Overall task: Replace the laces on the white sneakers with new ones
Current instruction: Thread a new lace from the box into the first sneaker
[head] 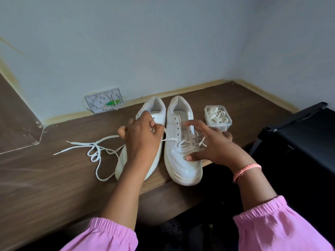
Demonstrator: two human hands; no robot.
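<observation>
on the worktop [54, 178], left hand [143, 134] fingers pinch the old lace [170, 139] of the right sneaker [183, 151]; right hand [212, 144] fingers apart, steadying. hard tug toward 9 o'clock could drag the sneaker off the near edge.

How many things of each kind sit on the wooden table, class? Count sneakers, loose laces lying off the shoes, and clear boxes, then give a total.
White sneakers: 2, the left sneaker and the right sneaker
Loose lace off the shoes: 1
Clear box of coiled laces: 1
Total: 4
</observation>
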